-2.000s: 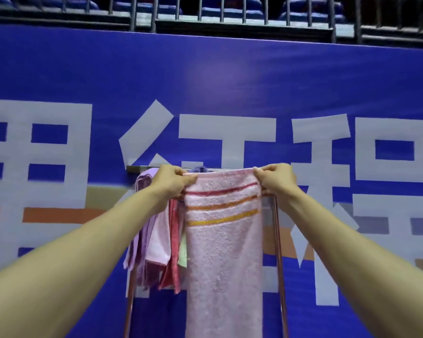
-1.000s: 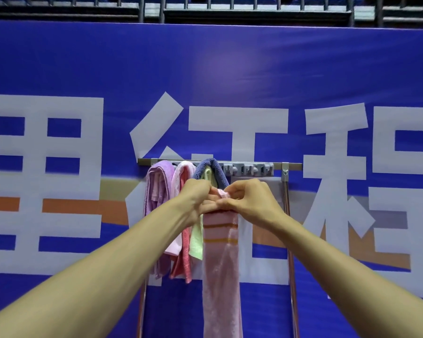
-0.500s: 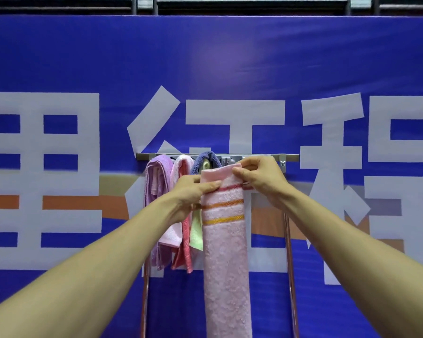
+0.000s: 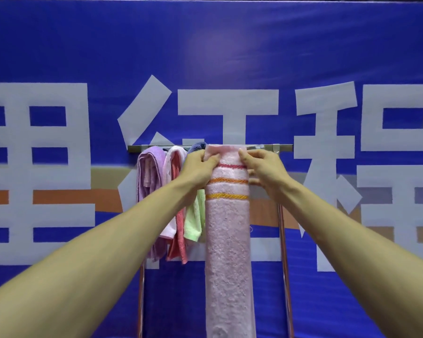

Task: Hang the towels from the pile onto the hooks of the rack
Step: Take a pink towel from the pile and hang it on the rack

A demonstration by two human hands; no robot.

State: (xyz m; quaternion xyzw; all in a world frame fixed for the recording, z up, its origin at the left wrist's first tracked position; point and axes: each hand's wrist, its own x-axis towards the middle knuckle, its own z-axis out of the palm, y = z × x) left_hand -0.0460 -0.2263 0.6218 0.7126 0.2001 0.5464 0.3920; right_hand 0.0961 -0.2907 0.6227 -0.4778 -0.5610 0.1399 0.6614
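Only the person's arms and hands show. The left forearm [image 4: 103, 254] and the right forearm [image 4: 347, 242] are bare along their whole visible length, from the lower edge of the view up to the wrists. The wide lens draws both broad near the camera and slim toward the wrists. Faint lengthwise tendon lines mark the right forearm just behind the wrist. The left hand [image 4: 200, 168] and the right hand [image 4: 263, 167] are bare too, with knuckles showing as soft ridges. The fingers are too blurred to make out the nails.

pink towel [image 4: 227, 240]: nubby terry cloth | rack [image 4: 282, 148]: shiny metal | banner [image 4: 230, 57]: smooth sheen
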